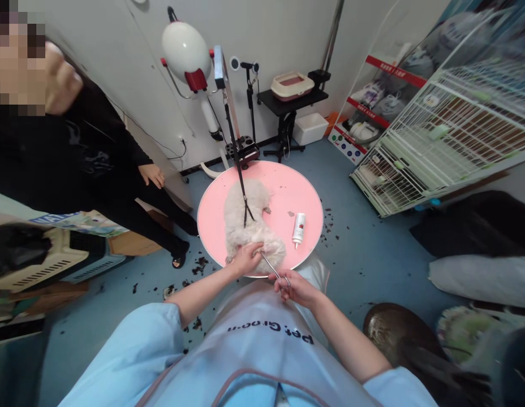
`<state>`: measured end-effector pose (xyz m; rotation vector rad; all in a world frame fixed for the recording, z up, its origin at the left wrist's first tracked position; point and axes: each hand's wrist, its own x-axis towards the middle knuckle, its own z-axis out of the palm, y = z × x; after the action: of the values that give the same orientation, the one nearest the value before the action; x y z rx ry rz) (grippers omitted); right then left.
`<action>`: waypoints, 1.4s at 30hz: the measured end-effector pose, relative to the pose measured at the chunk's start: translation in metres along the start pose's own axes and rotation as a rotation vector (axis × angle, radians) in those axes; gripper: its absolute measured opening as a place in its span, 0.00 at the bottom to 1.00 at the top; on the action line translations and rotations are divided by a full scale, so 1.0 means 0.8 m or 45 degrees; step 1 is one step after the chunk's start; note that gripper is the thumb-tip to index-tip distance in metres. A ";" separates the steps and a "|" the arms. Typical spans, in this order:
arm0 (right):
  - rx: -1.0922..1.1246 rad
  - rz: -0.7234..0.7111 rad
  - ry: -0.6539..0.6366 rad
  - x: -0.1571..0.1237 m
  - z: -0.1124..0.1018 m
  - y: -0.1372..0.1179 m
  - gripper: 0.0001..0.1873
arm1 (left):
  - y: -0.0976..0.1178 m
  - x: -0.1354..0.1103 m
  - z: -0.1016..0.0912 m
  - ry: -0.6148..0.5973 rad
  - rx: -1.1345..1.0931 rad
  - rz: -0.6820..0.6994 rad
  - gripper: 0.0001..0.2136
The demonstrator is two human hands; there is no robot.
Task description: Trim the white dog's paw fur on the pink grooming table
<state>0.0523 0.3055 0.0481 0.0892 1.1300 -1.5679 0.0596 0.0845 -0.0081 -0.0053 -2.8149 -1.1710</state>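
A white curly-coated dog (239,206) lies on a round pink grooming table (283,181). My left hand (246,259) rests on its near end, the fingers curled into the coat around a small pinkish spot. From the right, my right hand (294,287) grips a slim metal hemostat (271,264) by its ring handles, its tip pointing at that spot beside my left fingers. Whether the jaws are parted is too small to tell. A black strap (236,133) runs down to a loop around the dog. Right of the dog lies a white squeeze bottle (299,226), nozzle toward me.
A person in black (97,141) stands at the left, one hand lowered. Behind the table are a white dryer (186,53) and a small black stand (294,100) with a litter tray. A wire cage (453,135) stands right; dark hair clumps (201,265) litter the blue floor.
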 end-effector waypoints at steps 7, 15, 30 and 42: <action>-0.036 0.019 0.023 0.007 -0.006 0.002 0.24 | 0.000 0.001 0.002 -0.009 0.016 -0.025 0.17; -0.127 0.032 0.053 0.012 -0.001 0.002 0.21 | -0.001 0.000 0.002 0.016 0.019 -0.022 0.17; -0.163 0.072 0.077 0.013 0.001 -0.001 0.24 | -0.001 -0.002 0.001 0.010 0.026 -0.009 0.17; -0.186 0.035 0.088 0.015 0.001 0.001 0.22 | -0.002 -0.002 0.003 0.009 0.022 -0.028 0.18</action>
<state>0.0493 0.2964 0.0409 0.0614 1.2894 -1.4628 0.0610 0.0853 -0.0108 0.0312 -2.8260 -1.1490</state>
